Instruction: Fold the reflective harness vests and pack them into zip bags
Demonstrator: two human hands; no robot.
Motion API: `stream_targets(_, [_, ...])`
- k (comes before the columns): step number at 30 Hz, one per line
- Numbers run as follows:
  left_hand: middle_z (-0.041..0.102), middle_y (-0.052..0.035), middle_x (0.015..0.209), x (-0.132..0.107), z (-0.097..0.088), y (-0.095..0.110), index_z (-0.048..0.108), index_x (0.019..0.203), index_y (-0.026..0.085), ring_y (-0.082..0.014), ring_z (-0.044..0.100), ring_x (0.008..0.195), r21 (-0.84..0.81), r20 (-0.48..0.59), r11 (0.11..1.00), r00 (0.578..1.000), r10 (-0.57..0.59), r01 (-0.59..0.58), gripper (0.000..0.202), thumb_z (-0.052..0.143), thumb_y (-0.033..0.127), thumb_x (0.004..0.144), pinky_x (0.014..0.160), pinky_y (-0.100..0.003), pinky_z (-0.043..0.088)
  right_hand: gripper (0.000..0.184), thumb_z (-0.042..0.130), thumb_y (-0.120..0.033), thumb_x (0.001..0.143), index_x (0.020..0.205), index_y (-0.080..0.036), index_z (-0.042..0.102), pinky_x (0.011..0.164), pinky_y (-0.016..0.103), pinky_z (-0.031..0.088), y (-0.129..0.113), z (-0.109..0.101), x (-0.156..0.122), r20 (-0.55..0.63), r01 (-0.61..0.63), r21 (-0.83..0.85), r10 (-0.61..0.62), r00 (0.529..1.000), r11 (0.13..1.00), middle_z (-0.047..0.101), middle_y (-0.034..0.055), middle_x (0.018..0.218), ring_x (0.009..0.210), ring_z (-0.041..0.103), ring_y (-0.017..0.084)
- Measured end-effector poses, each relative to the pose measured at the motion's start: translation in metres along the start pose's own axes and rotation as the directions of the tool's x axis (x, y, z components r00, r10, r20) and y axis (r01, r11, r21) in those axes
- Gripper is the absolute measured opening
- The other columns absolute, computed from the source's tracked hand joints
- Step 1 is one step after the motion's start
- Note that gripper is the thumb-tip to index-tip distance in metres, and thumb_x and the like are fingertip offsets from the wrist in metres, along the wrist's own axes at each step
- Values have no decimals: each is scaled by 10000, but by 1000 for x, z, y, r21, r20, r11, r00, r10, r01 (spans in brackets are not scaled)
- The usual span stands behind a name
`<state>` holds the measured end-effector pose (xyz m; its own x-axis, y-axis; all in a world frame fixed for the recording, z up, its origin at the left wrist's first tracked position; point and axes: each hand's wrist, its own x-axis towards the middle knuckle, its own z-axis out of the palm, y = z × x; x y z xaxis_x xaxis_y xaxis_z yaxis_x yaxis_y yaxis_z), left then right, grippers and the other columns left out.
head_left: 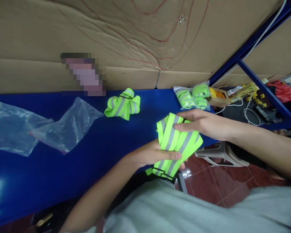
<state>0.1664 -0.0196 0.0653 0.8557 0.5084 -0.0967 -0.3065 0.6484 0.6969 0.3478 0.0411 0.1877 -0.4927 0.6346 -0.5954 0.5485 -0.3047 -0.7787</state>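
Observation:
Both hands hold a folded neon-yellow strap with grey reflective stripes above the near edge of the blue table. My left hand grips it from below, thumb laid across the front. My right hand closes on its top edge from the right. A second bundled strap of the same kind lies on the table further back, untouched.
Two clear zip bags lie on the table's left part. A bag packed with rolled straps sits at the back right beside a small cardboard box. Cardboard lines the wall behind. A plastic stool stands on red floor tiles.

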Motion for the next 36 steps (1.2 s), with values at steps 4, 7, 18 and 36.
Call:
stream_targets(4, [757, -57, 863, -3, 2, 0, 724, 1058, 145, -153, 717, 767, 55, 32, 998, 999, -7, 5, 322, 790, 423, 909, 727, -264, 573, 350, 796, -369, 802, 1066, -149, 725, 747, 300, 586, 19, -2, 8, 15, -123, 313, 124, 992, 942, 788, 99, 1010, 841, 750, 219])
stream_targets(7, [756, -55, 844, -4, 1, 1, 715, 1041, 142, -157, 714, 785, 112, 15, 994, 1000, -20, 18, 341, 795, 442, 901, 762, -267, 563, 287, 790, -334, 774, 985, -154, 715, 750, 304, 585, 36, 3, 17, 47, -163, 404, 158, 986, 900, 777, 75, 939, 792, 729, 203])
stream_targets(18, [794, -92, 952, -1, -10, -2, 739, 987, 136, -207, 751, 875, 396, -177, 918, 982, 65, 11, 329, 698, 462, 963, 826, -302, 591, 436, 484, -516, 1073, 1228, -158, 680, 1040, 396, 499, 66, 16, 26, -79, 428, -485, -525, 847, 763, 696, 126, 1240, 1149, 659, 229])
stream_targets(36, [809, -136, 992, -3, -30, -27, 742, 1106, 124, -235, 782, 890, 59, -295, 979, 940, -169, 195, 475, 897, 441, 787, 835, -335, 615, 526, 512, -622, 1030, 861, -154, 684, 688, 277, 406, 79, 18, 26, -59, 281, -370, -324, 944, 885, 668, 16, 805, 728, 536, 137])
